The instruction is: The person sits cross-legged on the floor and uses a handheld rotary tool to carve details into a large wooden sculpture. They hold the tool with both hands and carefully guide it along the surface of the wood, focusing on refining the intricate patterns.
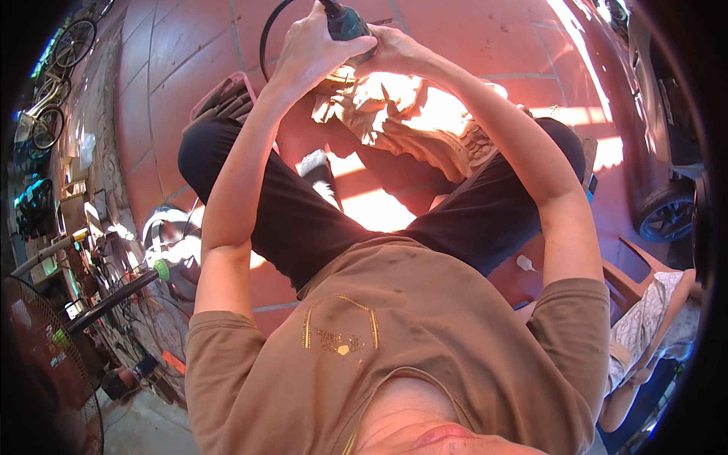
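Note:
A teal and black handheld power tool is held at the top of the view, over the far end of a carved wooden piece. My left hand is closed around its left side, the thumb lying across the body. From the right, my right hand grips the same tool, fingers mostly hidden behind it. The pale carving, with jagged, leaf-like relief, lies between my legs in bright sunlight. The tool's working end is hidden, so I cannot tell whether it touches the wood.
Beyond my left knee sits a pink tray of brown-handled tools. A black cord loops beside my left hand. A fan and clutter line the left; a wheel and brown chair stand right. Red tiles cover the floor.

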The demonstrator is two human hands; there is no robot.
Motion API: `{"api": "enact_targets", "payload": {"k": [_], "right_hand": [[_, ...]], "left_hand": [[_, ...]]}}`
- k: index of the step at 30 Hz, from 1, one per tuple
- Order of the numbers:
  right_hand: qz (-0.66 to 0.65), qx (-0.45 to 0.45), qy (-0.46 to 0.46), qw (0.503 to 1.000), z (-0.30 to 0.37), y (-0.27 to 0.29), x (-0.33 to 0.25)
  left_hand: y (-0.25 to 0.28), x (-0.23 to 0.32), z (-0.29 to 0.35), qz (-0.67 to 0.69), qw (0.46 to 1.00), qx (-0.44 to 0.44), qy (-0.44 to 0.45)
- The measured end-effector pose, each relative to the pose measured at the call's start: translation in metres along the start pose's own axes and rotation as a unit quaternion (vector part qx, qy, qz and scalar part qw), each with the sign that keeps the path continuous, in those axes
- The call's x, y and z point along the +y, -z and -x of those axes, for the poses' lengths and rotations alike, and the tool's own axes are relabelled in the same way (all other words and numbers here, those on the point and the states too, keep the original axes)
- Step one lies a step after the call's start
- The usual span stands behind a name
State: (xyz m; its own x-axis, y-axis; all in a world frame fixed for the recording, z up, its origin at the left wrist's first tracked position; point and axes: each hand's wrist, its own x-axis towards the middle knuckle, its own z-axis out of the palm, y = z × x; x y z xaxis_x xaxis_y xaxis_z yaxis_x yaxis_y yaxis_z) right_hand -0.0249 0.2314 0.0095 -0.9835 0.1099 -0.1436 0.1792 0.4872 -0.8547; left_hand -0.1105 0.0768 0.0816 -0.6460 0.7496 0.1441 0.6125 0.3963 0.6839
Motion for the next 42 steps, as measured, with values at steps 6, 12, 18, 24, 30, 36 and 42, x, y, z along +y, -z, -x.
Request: {"api": "enact_targets", "payload": {"k": [6,12,18,24,30,36,42], "right_hand": [[0.008,0.014,0.004,1.000,-0.004,-0.004,0.005],[0.008,-0.004,0.026,1.000,-0.002,-0.010,-0.005],[0.046,0.005,0.028,0.999,0.004,-0.013,-0.013],[0.104,0.049,0.081,0.990,0.015,-0.021,-0.001],[-0.370,0.240,-0.159,0.883,0.056,-0.076,0.023],[-0.657,0.095,-0.180,0.726,0.056,-0.116,0.011],[-0.752,0.069,-0.131,0.642,0.042,-0.129,-0.008]], "left_hand": [[0.007,-0.012,0.006,-0.011,0.999,-0.041,-0.027],[0.015,-0.010,0.011,0.037,0.999,-0.031,-0.004],[0.016,-0.018,0.020,0.019,1.000,-0.016,-0.016],[0.023,-0.026,0.039,-0.021,1.000,-0.002,-0.002],[0.023,-0.037,0.055,0.130,0.988,-0.009,0.078],[0.022,-0.023,0.080,0.142,0.988,-0.007,0.056],[0.005,-0.034,0.112,0.188,0.982,0.002,0.013]]}}
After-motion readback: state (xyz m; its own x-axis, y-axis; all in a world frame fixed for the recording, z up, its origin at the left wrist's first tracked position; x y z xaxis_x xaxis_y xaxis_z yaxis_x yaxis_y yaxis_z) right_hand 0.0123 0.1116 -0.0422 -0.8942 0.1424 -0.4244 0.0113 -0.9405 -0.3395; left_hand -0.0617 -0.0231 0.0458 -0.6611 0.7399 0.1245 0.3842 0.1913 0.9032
